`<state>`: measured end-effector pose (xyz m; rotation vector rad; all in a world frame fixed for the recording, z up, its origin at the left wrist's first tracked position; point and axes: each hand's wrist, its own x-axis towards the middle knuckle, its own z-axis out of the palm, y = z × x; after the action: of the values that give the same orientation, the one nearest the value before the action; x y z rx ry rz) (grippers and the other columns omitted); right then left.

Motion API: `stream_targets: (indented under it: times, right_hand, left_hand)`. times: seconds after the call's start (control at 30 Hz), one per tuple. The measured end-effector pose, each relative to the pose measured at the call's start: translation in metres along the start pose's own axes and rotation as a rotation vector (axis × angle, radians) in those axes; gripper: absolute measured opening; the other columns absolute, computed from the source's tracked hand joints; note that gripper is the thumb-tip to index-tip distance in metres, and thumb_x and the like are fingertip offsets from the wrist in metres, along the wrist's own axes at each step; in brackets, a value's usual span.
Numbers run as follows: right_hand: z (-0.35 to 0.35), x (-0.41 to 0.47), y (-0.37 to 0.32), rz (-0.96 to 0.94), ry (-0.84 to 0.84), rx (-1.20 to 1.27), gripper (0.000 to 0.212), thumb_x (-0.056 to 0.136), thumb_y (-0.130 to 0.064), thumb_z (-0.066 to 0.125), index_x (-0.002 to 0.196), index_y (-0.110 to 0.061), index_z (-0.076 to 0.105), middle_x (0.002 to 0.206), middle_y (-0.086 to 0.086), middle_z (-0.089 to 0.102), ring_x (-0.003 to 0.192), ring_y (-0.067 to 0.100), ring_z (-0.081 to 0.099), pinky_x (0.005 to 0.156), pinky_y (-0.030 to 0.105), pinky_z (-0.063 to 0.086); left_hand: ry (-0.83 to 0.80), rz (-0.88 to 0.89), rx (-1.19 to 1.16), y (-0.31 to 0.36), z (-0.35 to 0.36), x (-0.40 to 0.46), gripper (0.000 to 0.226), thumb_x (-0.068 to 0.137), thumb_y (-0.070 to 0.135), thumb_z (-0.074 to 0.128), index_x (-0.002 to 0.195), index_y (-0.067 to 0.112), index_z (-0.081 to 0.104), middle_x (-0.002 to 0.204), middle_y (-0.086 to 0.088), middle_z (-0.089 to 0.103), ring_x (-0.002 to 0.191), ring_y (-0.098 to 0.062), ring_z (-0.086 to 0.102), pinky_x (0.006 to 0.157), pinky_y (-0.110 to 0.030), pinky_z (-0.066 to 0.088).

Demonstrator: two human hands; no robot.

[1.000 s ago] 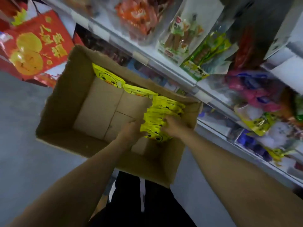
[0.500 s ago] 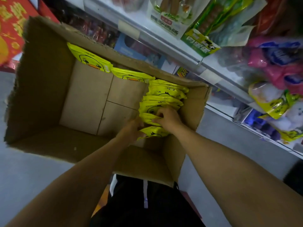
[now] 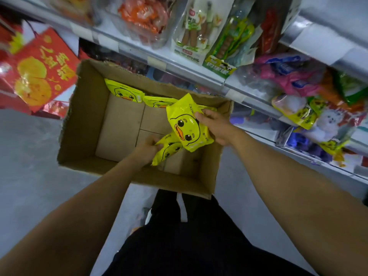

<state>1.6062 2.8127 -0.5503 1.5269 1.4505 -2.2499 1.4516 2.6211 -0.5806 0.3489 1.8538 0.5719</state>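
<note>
An open cardboard box (image 3: 83, 116) stands on the grey floor below a shop shelf. My right hand (image 3: 216, 126) grips a yellow packet with a duck face (image 3: 185, 124), lifted above the box's right side. My left hand (image 3: 146, 149) holds two more yellow duck packets (image 3: 167, 149) low inside the box. Other duck packets lean against the far wall of the box, one at the left (image 3: 124, 93) and one beside it (image 3: 159, 101).
White shelves (image 3: 159, 62) run across the top and right, packed with snack bags. Hanging bags (image 3: 294, 110) stick out at the right. A red bag with gold print (image 3: 43, 68) sits at the left. My dark trousers (image 3: 191, 236) are below the box.
Both hands were at a stack of duck packets at the box's right wall. Now my right hand has lifted one packet up and my left hand has pulled others away from the stack.
</note>
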Motion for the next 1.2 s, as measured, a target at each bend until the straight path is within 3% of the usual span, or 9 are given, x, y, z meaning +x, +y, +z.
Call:
stream_targets:
  times: [0.07, 0.17, 0.27, 0.37, 0.57, 0.73, 0.83, 1.03, 1.2]
  right_hand:
    - [-0.002, -0.02, -0.012, 0.018, -0.011, 0.158, 0.016, 0.099, -0.029, 0.055, 0.109, -0.021, 0.065, 0.105, 0.004, 0.074, 0.093, 0.02, 0.071, 0.085, 0.046, 0.058]
    - [-0.012, -0.048, -0.029, -0.014, 0.054, 0.253, 0.024, 0.1, -0.032, 0.053, 0.113, -0.015, 0.063, 0.094, 0.0, 0.076, 0.078, 0.016, 0.072, 0.074, 0.041, 0.06]
    - [-0.03, -0.075, -0.046, -0.061, 0.108, 0.288, 0.046, 0.096, -0.04, 0.056, 0.131, -0.011, 0.058, 0.108, 0.01, 0.073, 0.092, 0.026, 0.072, 0.079, 0.048, 0.06]
    - [-0.056, -0.11, -0.063, -0.13, 0.04, 0.257, 0.059, 0.082, -0.053, 0.064, 0.125, -0.013, 0.062, 0.116, 0.014, 0.071, 0.104, 0.032, 0.069, 0.081, 0.049, 0.058]
    - [-0.132, -0.194, -0.079, -0.338, -0.042, 0.284, 0.099, 0.044, -0.029, 0.099, 0.131, -0.005, 0.057, 0.125, 0.019, 0.065, 0.108, 0.034, 0.067, 0.086, 0.049, 0.057]
    - [-0.222, -0.288, -0.072, -0.495, 0.085, 0.3, 0.069, 0.055, -0.02, 0.088, 0.119, -0.007, 0.064, 0.113, 0.015, 0.072, 0.099, 0.028, 0.071, 0.085, 0.042, 0.058]
    - [-0.283, -0.344, -0.062, -0.607, 0.184, 0.372, 0.045, 0.07, -0.007, 0.074, 0.113, -0.008, 0.063, 0.099, 0.011, 0.075, 0.085, 0.025, 0.074, 0.071, 0.043, 0.061]
    - [-0.407, -0.448, -0.039, -0.767, 0.424, 0.423, 0.042, 0.076, -0.005, 0.072, 0.116, -0.01, 0.064, 0.105, 0.011, 0.075, 0.093, 0.026, 0.072, 0.079, 0.048, 0.06]
    - [-0.498, -0.517, -0.03, -0.822, 0.59, 0.423, 0.047, 0.067, -0.013, 0.077, 0.113, -0.011, 0.066, 0.108, 0.013, 0.074, 0.101, 0.029, 0.071, 0.082, 0.046, 0.059]
  left_hand:
    - [0.024, 0.029, -0.118, 0.019, -0.005, -0.015, 0.012, 0.091, 0.022, 0.062, 0.084, 0.019, 0.053, 0.08, -0.006, 0.057, 0.082, -0.029, 0.061, 0.066, -0.037, 0.051]
    - [0.077, 0.147, -0.155, 0.052, -0.005, -0.043, 0.018, 0.098, 0.021, 0.053, 0.101, 0.003, 0.053, 0.078, -0.008, 0.058, 0.061, -0.012, 0.061, 0.048, -0.02, 0.051]
    - [0.084, 0.293, -0.161, 0.089, -0.002, -0.075, 0.021, 0.093, 0.023, 0.064, 0.097, 0.003, 0.055, 0.079, -0.006, 0.062, 0.053, 0.003, 0.062, 0.051, -0.018, 0.053]
    - [0.019, 0.339, -0.186, 0.121, 0.009, -0.1, 0.029, 0.086, 0.014, 0.073, 0.098, 0.009, 0.047, 0.08, -0.001, 0.06, 0.051, 0.006, 0.06, 0.043, -0.009, 0.042]
    - [-0.034, 0.47, -0.135, 0.184, 0.064, -0.151, 0.038, 0.069, 0.012, 0.086, 0.095, 0.02, 0.06, 0.093, -0.002, 0.072, 0.082, -0.02, 0.069, 0.074, -0.036, 0.055]
    - [-0.101, 0.614, -0.1, 0.242, 0.144, -0.198, 0.051, 0.06, 0.026, 0.087, 0.105, 0.02, 0.064, 0.104, -0.008, 0.073, 0.094, -0.03, 0.071, 0.083, -0.053, 0.056]
    - [-0.085, 0.752, -0.002, 0.282, 0.201, -0.225, 0.056, 0.062, 0.029, 0.086, 0.113, 0.02, 0.064, 0.104, -0.003, 0.073, 0.095, -0.025, 0.07, 0.083, -0.044, 0.057]
    - [-0.153, 0.921, 0.039, 0.356, 0.32, -0.28, 0.031, 0.075, 0.008, 0.08, 0.098, 0.021, 0.064, 0.094, -0.004, 0.073, 0.079, -0.017, 0.069, 0.071, -0.031, 0.056]
    - [-0.212, 1.031, 0.164, 0.418, 0.4, -0.314, 0.034, 0.072, 0.016, 0.084, 0.097, 0.026, 0.064, 0.091, 0.003, 0.074, 0.08, -0.014, 0.069, 0.071, -0.027, 0.055]
